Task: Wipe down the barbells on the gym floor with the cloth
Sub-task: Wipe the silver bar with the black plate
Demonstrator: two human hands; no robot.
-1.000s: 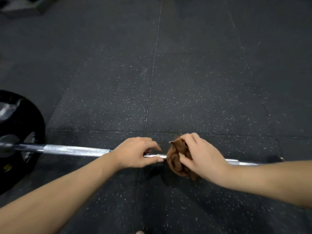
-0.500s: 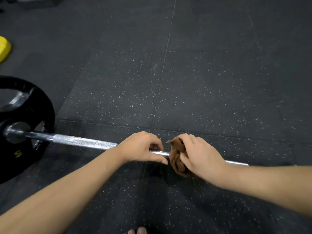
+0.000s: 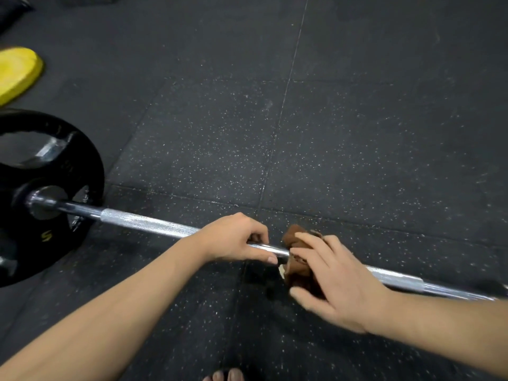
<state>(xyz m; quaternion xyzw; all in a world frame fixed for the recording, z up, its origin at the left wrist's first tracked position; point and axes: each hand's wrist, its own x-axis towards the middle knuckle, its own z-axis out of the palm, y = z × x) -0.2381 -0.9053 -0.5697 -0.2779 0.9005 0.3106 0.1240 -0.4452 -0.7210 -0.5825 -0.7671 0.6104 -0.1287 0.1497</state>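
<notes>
Barbell: the barbell (image 3: 148, 222) lies on the gym floor (image 3: 357, 133), from the middle left of the frame to the lower right edge.
Cloth: the brown cloth (image 3: 294, 237) is bunched around the shaft, a little right of the frame centre. It is wrapped, so I judge it can rub all sides of the bar in one pass.
Left hand: the left hand (image 3: 231, 237) sits just left of the cloth. Its grip is clenched on the bare shaft, fingers curled over the top and thumb along the near side, probably to stop the bar from rolling.
Right hand: the grip of the right hand (image 3: 343, 284) is grasping the cloth, fingers over it and thumb below, pressing it on the metal.
Gap: a short shiny piece of shaft shows between the two hands; they do not touch.
Left limit: the black weight plate (image 3: 68, 149) at the left edge closes the bar there. Between it and the left hand the knurled part is open.
Right room: the shaft runs free toward the lower right corner, so a slide that way looks unblocked.
Around: a yellow pad (image 3: 16, 72) lies in the upper left, well apart. Bare toes (image 3: 224, 376) show at the bottom edge, near but clear of the bar.
</notes>
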